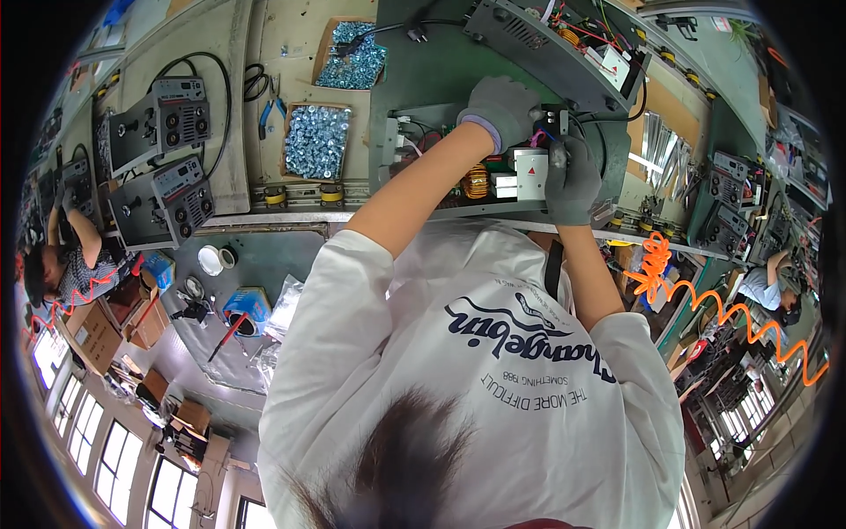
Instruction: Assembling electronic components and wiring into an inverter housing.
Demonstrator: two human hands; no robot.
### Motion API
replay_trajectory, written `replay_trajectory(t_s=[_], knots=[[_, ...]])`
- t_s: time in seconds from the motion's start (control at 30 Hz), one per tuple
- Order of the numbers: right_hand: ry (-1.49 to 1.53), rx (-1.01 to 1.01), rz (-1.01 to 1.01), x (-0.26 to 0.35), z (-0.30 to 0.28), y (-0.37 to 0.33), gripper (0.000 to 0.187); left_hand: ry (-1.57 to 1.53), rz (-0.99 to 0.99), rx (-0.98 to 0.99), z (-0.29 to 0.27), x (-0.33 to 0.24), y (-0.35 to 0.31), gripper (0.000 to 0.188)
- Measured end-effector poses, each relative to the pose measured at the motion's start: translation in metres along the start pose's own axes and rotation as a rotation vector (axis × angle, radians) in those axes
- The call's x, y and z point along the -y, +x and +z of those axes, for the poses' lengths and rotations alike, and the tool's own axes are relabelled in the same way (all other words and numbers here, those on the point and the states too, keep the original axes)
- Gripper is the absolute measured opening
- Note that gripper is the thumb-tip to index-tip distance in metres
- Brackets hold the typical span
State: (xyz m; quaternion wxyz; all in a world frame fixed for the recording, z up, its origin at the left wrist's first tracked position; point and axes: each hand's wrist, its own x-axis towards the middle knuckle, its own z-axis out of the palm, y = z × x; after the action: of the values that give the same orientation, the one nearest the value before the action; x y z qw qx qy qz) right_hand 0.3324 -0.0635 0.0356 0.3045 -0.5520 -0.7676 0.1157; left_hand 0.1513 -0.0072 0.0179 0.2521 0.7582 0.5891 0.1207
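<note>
An open grey machine chassis [423, 187] lies in front of me, with its wiring and boards exposed. Inside it are a copper-wound coil [476, 182] and a white box-shaped part [530, 173] with a red triangle. My left hand [499, 108], in a grey glove, reaches over the chassis with its fingers curled beside a small black part [553, 120] at the right end. Also gloved in grey, my right hand [573, 182] is closed near that black part and the thin coloured wires. What lies between the fingers of either hand is hidden.
A second open machine [546, 53] sits behind. Boxes of screws [315, 141], [352, 66] and blue-handled pliers [271, 110] lie to the left, near finished-looking machines [181, 115]. An orange coiled hose [696, 300] hangs at right. Other people work at both sides.
</note>
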Motion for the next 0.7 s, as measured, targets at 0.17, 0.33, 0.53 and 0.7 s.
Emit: replay_trajectory(t_s=[0.17,0.33,0.53,0.7], knots=[[0.067,0.02,-0.002,-0.003,-0.003,-0.002,0.023,0.015,0.016,0.034,0.009,-0.002,0.007,0.024],[0.044,0.038,-0.016,-0.002,-0.004,-0.001,0.021,0.018,0.045,0.021,0.01,-0.001,0.007,0.023],[0.059,0.072,0.041,-0.005,-0.021,0.008,0.032,-0.096,0.193,-0.309,-0.005,-0.012,-0.021,0.024],[0.026,0.094,0.132,0.011,-0.02,0.02,0.034,-0.308,0.311,-0.194,0.0,-0.012,-0.022,0.03]])
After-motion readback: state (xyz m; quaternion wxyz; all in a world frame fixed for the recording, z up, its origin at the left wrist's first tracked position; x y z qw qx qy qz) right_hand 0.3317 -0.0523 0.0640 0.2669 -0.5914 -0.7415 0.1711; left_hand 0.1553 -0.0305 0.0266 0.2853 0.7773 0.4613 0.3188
